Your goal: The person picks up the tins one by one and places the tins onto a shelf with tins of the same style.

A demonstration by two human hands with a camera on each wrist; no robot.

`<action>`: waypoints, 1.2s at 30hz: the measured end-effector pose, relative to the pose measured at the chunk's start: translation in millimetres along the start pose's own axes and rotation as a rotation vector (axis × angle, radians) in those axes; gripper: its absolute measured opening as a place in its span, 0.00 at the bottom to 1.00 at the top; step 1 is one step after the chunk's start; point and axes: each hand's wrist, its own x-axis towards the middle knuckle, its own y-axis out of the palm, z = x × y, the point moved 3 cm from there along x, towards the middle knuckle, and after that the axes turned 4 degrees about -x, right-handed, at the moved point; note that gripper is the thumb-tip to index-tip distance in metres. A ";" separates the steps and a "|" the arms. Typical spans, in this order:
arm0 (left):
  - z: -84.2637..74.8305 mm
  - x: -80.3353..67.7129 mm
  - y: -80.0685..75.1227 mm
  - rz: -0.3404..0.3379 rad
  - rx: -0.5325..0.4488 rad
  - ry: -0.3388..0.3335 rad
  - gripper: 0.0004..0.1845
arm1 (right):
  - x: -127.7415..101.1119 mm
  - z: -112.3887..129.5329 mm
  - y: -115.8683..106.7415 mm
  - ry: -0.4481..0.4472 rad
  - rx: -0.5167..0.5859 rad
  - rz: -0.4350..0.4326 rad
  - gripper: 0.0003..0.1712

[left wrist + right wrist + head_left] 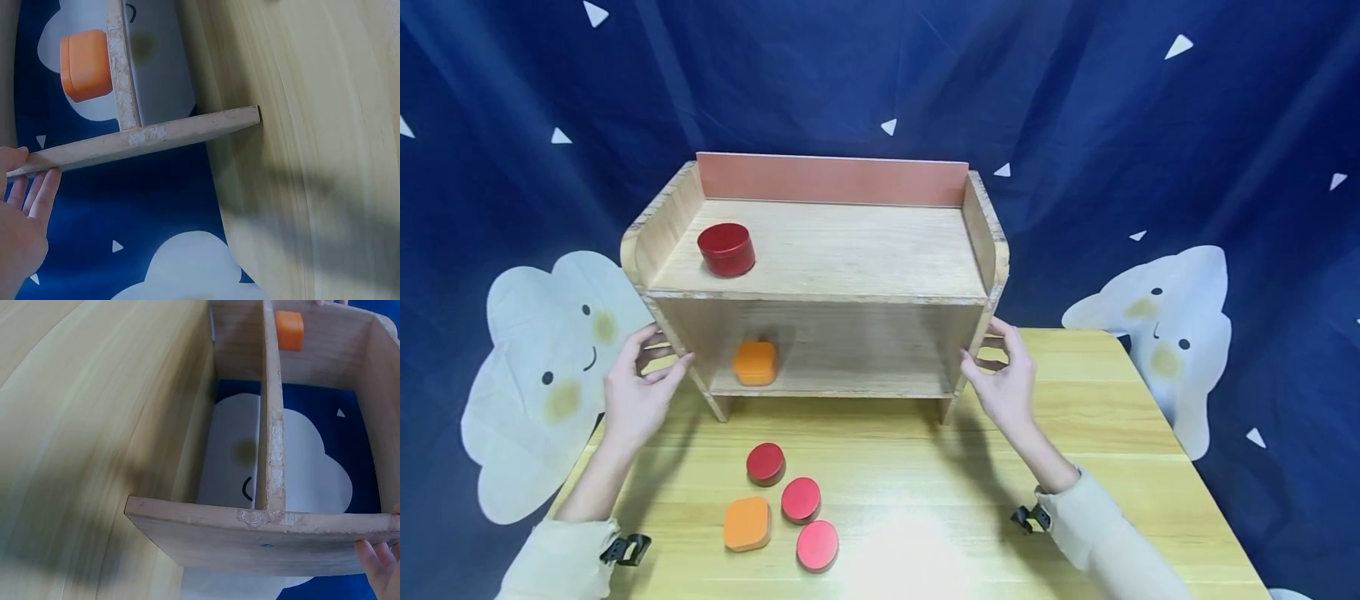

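A two-tier wooden shelf [850, 250] with a pinkish back board stands upright in the head view's middle. My left hand [638, 387] grips the edge of its left side panel, thumb at the front and fingers on the outer face. On the opposite side, my right hand [1006, 379] grips the right panel likewise. A dark red round tin [727, 250] sits at the left of the top tier. Below it, an orange rounded-square tin [756, 363] is on the lower tier, seen too in both wrist views. Whether the shelf's feet touch the table, I cannot tell.
On the wooden table [1105, 433], in front of the shelf, lie red round tins [765, 463], three in all, and another orange rounded-square tin [747, 524]. A dark blue curtain [820, 75] with white triangles and cloud faces hangs behind.
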 end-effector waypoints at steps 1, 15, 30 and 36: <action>-1.2 -0.4 1.2 0.005 0.002 0.000 0.30 | 0.1 -0.6 -1.4 0.001 -0.002 -0.002 0.32; -4.7 1.6 10.9 0.093 0.014 0.004 0.31 | 0.9 -5.6 -17.9 0.003 -0.026 -0.018 0.31; -8.2 3.7 21.3 0.184 0.011 0.056 0.29 | 2.5 -10.3 -32.4 0.019 -0.023 -0.038 0.30; -11.7 3.2 29.5 0.208 -0.005 0.052 0.25 | 4.2 -13.0 -40.6 0.005 -0.036 -0.049 0.31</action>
